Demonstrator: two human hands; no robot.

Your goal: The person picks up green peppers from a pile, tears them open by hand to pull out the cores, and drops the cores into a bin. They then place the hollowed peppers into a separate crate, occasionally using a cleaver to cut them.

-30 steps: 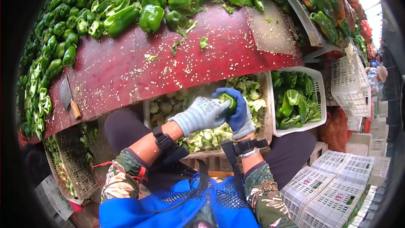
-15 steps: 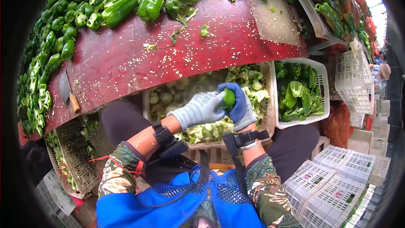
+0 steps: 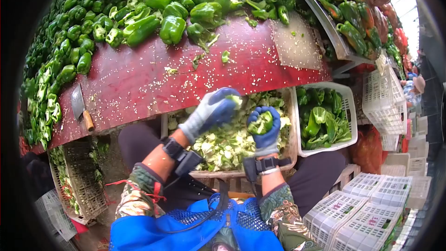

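Observation:
My left hand (image 3: pixel 210 112), in a grey-and-blue glove, is raised over the crate near the table edge. Its fingers are closed on a pale green pepper core (image 3: pixel 236 100), slightly blurred by motion. To the right, my right hand (image 3: pixel 266 135), gloved alike, cups a green bell pepper (image 3: pixel 262 123) whose opened inside faces up. Under both hands lies a crate (image 3: pixel 218 174) filled with pale cores and seedy scraps. Beside it stands a white crate (image 3: pixel 325 150) of green pepper pieces.
A red table (image 3: pixel 144 81) strewn with seeds carries piled green peppers (image 3: pixel 172 30) and a knife (image 3: pixel 79 104) with a wooden handle. White crates (image 3: pixel 364 214) are stacked at lower right. Another person (image 3: pixel 412 90) is far right. A scrap-filled crate (image 3: pixel 86 181) stands at lower left.
My hands have moved apart; the left has gone up and left with the core. The pepper stays in my right hand, its opening now showing. The view has shifted slightly.

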